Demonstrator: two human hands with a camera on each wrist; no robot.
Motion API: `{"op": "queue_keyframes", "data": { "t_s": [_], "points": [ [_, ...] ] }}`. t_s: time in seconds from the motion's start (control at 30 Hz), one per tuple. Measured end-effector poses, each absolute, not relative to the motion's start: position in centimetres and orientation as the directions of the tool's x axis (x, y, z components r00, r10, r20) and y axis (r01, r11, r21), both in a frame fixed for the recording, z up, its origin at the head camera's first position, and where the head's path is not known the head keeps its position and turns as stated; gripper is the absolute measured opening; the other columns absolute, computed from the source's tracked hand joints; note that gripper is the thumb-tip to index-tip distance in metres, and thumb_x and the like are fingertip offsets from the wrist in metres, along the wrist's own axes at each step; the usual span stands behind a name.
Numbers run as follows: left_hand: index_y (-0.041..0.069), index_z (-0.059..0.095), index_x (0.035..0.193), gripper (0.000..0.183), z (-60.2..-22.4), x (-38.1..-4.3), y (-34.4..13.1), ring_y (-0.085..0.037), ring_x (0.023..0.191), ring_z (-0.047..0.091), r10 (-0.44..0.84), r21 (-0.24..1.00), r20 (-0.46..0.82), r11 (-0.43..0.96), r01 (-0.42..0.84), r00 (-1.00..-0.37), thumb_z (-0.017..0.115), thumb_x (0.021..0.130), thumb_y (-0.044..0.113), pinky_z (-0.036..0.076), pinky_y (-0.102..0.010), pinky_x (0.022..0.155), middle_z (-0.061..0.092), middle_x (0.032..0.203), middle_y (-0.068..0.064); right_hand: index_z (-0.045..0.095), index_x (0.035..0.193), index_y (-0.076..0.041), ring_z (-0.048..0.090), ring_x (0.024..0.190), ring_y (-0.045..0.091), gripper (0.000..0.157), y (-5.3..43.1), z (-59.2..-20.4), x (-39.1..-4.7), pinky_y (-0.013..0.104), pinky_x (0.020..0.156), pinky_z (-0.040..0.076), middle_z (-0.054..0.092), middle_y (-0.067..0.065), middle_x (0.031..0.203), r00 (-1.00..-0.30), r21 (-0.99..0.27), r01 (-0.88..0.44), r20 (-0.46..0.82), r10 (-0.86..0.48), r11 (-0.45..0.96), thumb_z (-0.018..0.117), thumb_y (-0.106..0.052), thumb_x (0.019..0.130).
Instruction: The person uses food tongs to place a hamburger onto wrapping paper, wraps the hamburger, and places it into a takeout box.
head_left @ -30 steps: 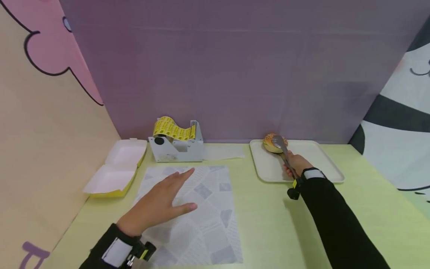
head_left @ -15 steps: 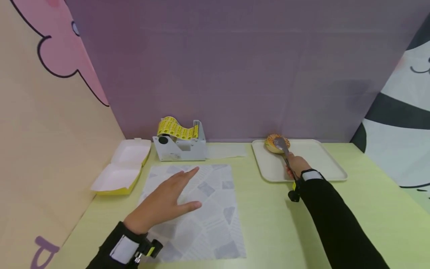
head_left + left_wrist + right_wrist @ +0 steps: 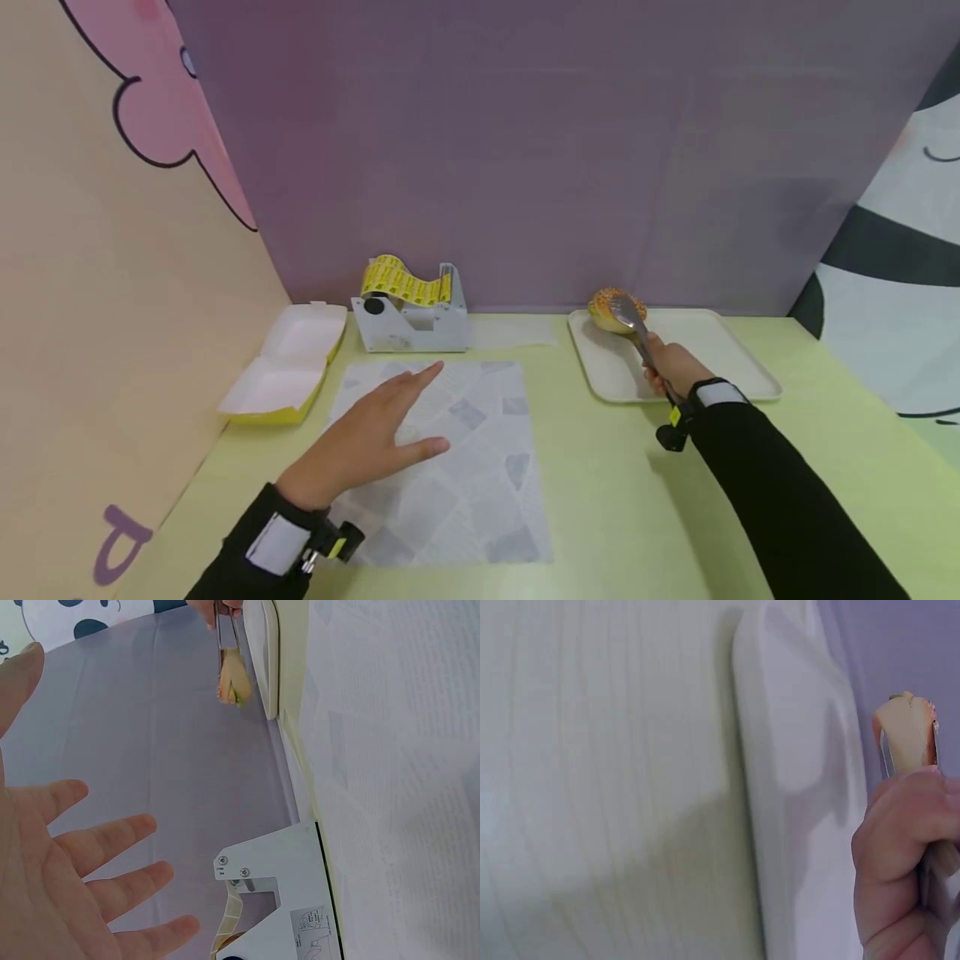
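My right hand (image 3: 675, 367) grips metal tongs (image 3: 636, 328) over the cream tray (image 3: 720, 342) at the right. Between the tongs' ends is a sesame-topped burger (image 3: 602, 313). The left wrist view shows this burger (image 3: 235, 681) tilted and apart from the tray. Close up in the right wrist view, curled fingers (image 3: 896, 847) wrap the tongs, with the bun beyond them. My left hand (image 3: 360, 446) hovers, fingers straight and thumb spread, over a grey-and-white printed paper sheet (image 3: 480, 492). It holds nothing.
An opened yellow takeaway box (image 3: 281, 375) with a white inside stands at the left wall. Behind the sheet is a white dispenser (image 3: 412, 333) with a roll of yellow labels (image 3: 405, 283). A pale paper (image 3: 513, 332) lies between dispenser and tray. A purple backdrop (image 3: 487, 167) bounds the back.
The burger, pinched in the tongs, has risen slightly from the tray. The head view has shifted a little to the left. My left hand keeps its spread pose above the sheet.
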State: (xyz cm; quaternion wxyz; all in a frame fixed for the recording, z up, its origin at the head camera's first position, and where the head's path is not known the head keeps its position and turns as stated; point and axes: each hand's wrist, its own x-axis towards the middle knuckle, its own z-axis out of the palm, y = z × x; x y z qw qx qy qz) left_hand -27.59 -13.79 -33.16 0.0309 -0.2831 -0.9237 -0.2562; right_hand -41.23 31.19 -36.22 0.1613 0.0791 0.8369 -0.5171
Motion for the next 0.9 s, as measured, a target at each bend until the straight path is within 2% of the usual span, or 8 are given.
{"op": "queue_keyframes", "data": {
  "t_s": [0.2, 0.5, 0.73, 0.9],
  "points": [
    [0.024, 0.020, 0.156, 0.091, -32.9, -27.4, -14.3, -0.033, 0.141, 0.032, 0.505, 0.443, 0.208, 0.715, 0.541, -0.838, 0.054, 0.085, 0.070, 0.031, -0.055, 0.108, 0.037, 0.153, -0.009, 0.044, 0.096, 0.002, 0.040, 0.048, 0.005, 0.062, 29.4, -34.8, -40.7, 0.024, 0.048, 0.038, 0.048, -0.003, 0.065, -0.925, -0.857, 0.208, -0.329, -0.189, 0.472, 0.016, -0.053, 0.103],
    [0.022, 0.020, 0.156, 0.088, -32.4, -26.7, -15.1, -0.032, 0.141, 0.032, 0.487, 0.430, 0.233, 0.725, 0.539, -0.842, 0.057, 0.088, 0.064, 0.031, -0.054, 0.109, 0.037, 0.153, -0.010, 0.049, 0.097, 0.003, 0.036, 0.047, 0.009, 0.065, 23.7, -34.5, -38.7, 0.025, 0.048, 0.034, 0.048, -0.001, 0.064, -0.862, -0.855, 0.109, -0.335, -0.380, 0.507, 0.025, -0.058, 0.101],
    [0.019, 0.021, 0.156, 0.087, -32.1, -26.5, -15.8, -0.031, 0.140, 0.034, 0.477, 0.422, 0.257, 0.727, 0.542, -0.840, 0.061, 0.089, 0.058, 0.030, -0.050, 0.111, 0.037, 0.152, -0.009, 0.053, 0.104, 0.008, 0.033, 0.045, 0.010, 0.072, 18.4, -35.2, -36.2, 0.025, 0.045, 0.033, 0.048, 0.000, 0.065, -0.790, -0.832, 0.097, -0.398, -0.467, 0.546, 0.033, -0.061, 0.099],
    [0.019, 0.021, 0.156, 0.087, -32.0, -26.2, -16.0, -0.030, 0.140, 0.034, 0.474, 0.420, 0.259, 0.729, 0.540, -0.842, 0.062, 0.088, 0.057, 0.031, -0.049, 0.111, 0.037, 0.153, -0.009, 0.057, 0.099, 0.007, 0.033, 0.043, 0.010, 0.070, 16.1, -35.5, -33.9, 0.025, 0.042, 0.033, 0.049, 0.001, 0.062, -0.739, -0.800, 0.073, -0.444, -0.506, 0.596, 0.036, -0.060, 0.099]
  ]
}}
